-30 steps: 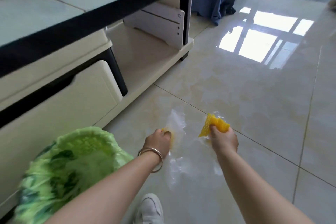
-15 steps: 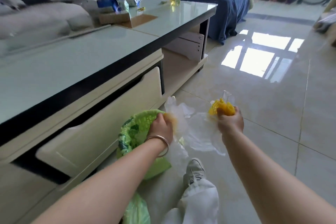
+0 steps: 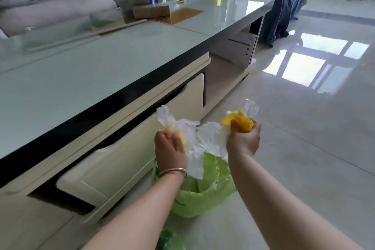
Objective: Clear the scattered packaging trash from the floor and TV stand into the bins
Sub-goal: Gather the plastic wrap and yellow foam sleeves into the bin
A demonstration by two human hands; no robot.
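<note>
We've lifted the wrappers off the floor: left hand (image 3: 170, 149) & right hand (image 3: 242, 140) each clench yellow-and-clear plastic packaging (image 3: 205, 138), now above the green bin bag (image 3: 205, 199) by the TV stand (image 3: 121, 79); drop next, prob.

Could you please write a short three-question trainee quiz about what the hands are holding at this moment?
1. True or false: the left hand is empty.
2. Which colour is the foam netting gripped by the right hand? A red, B yellow, C blue.
3. What lies directly beneath the clear plastic wrap stretched between both hands?

Key:
1. False; it grips a wad of wrap and yellow netting.
2. B.
3. The open green bin bag, beside the TV stand drawer.
</note>
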